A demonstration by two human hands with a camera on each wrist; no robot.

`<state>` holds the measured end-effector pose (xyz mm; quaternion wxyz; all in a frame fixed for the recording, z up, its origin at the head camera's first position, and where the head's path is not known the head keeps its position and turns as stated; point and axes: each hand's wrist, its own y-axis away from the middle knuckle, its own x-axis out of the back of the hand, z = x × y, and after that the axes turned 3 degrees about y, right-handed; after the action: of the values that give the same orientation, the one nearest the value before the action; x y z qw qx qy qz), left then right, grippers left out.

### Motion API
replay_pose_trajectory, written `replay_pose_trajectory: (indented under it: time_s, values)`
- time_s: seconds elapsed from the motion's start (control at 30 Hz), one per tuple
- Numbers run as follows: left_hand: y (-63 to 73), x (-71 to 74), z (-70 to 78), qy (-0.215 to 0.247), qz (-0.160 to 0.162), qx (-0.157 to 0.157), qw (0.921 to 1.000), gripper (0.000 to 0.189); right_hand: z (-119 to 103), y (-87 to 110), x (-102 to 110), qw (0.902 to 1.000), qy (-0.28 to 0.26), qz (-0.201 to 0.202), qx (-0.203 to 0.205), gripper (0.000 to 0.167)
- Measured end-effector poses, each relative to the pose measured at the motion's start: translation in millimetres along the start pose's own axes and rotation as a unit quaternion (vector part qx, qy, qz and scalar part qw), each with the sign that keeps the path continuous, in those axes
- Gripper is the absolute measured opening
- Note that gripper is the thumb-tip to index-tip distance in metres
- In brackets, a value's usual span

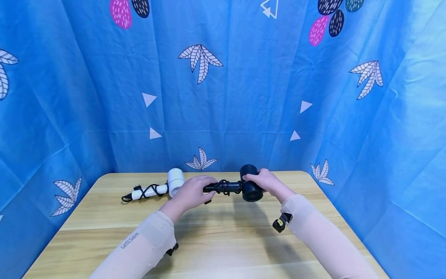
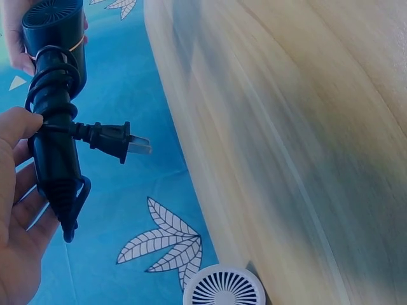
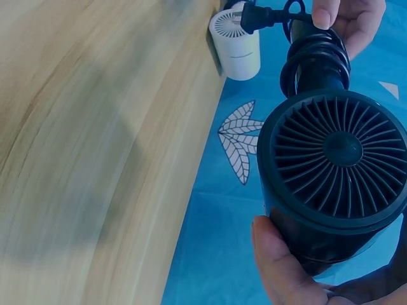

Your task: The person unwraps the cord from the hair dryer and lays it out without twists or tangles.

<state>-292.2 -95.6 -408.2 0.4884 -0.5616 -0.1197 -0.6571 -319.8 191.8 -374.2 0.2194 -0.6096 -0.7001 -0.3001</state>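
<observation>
A black hair dryer, its cord wound round the handle, is held up above the table between both hands. My left hand grips the handle's end, thumb on the cord; the plug sticks out sideways in the left wrist view. My right hand grips the round barrel, whose finned vent faces the right wrist camera. To the left of the left hand a white hair dryer lies on the table, a black cord wrapped round its handle.
The wooden table runs back to a blue patterned curtain, which also hangs along both sides. The white dryer lies near the table's back left edge. Small black devices are strapped at the wrists.
</observation>
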Motion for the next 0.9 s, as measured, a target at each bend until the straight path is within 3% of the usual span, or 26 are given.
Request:
replay_pose_trajectory:
  time_s: [0.57, 0.9]
  values:
    - [2.7, -0.9, 5.9, -0.024, 0.034, -0.037, 0.9985, 0.034, 1.1, -0.1, -1.1, 0.9999, -0.012, -0.004, -0.005, 0.069]
    - [4.5, -5.5, 7.1, -0.047, 0.091, -0.059, 0.9929, 0.035, 1.9, -3.0, 0.6, 0.9995, -0.03, -0.004, -0.008, 0.067]
